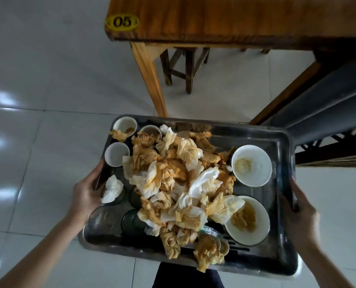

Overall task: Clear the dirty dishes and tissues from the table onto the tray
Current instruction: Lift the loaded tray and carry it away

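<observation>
I carry a steel tray (281, 142) above the floor. My left hand (85, 194) grips its left rim and my right hand (299, 213) grips its right rim. A heap of stained, crumpled tissues (179, 179) fills the middle. Two white bowls with food residue, one (252, 165) behind the other (247, 220), sit on the right side. Small white cups (124, 125) (117, 153) stand at the far left, and clear glasses (102, 219) (131, 222) stand at the near left, one of them with a white tissue (112, 189) in it.
The wooden table (235, 17) with a yellow "05" label (122, 22) lies ahead, its leg (150, 80) just beyond the tray. A dark stool (183, 67) stands under it. A dark bench or chair (328, 109) is at the right. White tiled floor spreads left.
</observation>
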Demonstrator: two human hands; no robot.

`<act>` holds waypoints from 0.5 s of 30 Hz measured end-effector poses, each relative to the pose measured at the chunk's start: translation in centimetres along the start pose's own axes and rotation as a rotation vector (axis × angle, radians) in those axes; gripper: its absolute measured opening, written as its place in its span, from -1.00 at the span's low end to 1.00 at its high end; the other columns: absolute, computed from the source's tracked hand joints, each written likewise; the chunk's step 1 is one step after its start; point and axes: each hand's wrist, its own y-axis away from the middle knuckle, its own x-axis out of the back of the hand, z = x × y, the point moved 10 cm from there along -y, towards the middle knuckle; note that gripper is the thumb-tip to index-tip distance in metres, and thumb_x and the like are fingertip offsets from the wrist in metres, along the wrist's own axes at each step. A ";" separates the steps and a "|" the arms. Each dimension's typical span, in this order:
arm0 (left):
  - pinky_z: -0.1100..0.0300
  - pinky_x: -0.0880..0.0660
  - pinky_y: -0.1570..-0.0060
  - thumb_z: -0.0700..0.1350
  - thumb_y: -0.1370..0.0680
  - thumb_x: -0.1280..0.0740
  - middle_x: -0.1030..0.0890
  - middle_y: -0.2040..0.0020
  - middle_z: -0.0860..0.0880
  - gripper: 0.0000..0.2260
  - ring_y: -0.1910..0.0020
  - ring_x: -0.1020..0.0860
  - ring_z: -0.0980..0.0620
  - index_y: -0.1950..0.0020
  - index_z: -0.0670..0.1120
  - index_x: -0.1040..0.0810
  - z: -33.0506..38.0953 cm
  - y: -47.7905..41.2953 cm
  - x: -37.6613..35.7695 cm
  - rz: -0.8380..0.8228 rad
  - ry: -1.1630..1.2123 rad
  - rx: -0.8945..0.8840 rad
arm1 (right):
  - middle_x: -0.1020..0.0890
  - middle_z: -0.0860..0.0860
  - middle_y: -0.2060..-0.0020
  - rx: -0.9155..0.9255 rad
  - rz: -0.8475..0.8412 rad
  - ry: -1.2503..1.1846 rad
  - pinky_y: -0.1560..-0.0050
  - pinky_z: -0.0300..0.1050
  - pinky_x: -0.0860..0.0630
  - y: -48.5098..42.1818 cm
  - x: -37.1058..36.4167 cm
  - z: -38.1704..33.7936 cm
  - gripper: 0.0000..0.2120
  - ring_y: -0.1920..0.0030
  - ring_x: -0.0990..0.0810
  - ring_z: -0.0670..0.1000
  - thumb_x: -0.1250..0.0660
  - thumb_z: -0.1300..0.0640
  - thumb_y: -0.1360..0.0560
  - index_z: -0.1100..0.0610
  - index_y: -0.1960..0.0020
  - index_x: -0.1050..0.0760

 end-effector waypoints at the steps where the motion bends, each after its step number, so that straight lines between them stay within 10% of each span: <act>1: 0.12 -0.45 -0.25 -0.28 -0.38 -0.51 -0.50 -0.31 -0.04 -0.32 -0.24 -0.53 -0.06 -0.45 -0.05 -0.35 1.9 0.6 1.1 -0.003 -0.010 -0.032 | -0.56 -0.07 0.17 0.002 0.000 -0.029 0.28 -0.63 -0.31 0.8 1.3 -1.0 -0.42 0.28 -0.46 -0.19 -0.32 0.24 -0.52 -0.21 -0.41 -0.27; 3: 0.37 -0.45 -0.15 -0.35 -0.38 -0.49 -0.51 -0.26 -0.03 -0.33 -0.18 -0.54 -0.05 -0.44 -0.08 -0.37 5.7 1.7 3.5 0.008 -0.123 -0.094 | -0.59 -0.05 -0.05 -0.027 -0.007 -0.071 0.11 -0.63 -0.33 2.5 4.0 -2.5 -0.45 0.07 -0.54 -0.07 -0.31 0.22 -0.53 -0.18 -0.42 -0.30; 11: 0.46 -0.38 -0.10 -0.40 -0.39 -0.46 -0.52 -0.27 -0.04 -0.34 -0.19 -0.51 0.19 -0.43 -0.06 -0.39 19.3 4.0 9.3 -0.091 -0.115 -0.172 | -0.53 0.00 0.09 -0.073 0.129 -0.079 0.29 -0.54 -0.35 11.3 16.5 -8.0 -0.48 0.13 -0.48 -0.01 -0.29 0.26 -0.54 -0.10 -0.42 -0.33; 15: 0.61 -0.30 0.01 -0.41 -0.43 -0.42 -0.56 -0.24 -0.14 -0.40 -0.23 -0.53 -0.16 -0.41 -0.06 -0.39 27.3 3.4 7.9 -0.200 -0.171 -0.309 | -0.61 -0.05 0.16 -0.140 0.301 -0.108 0.33 -0.62 -0.32 15.9 24.6 -8.5 -0.48 0.27 -0.53 -0.12 -0.32 0.29 -0.51 -0.07 -0.40 -0.39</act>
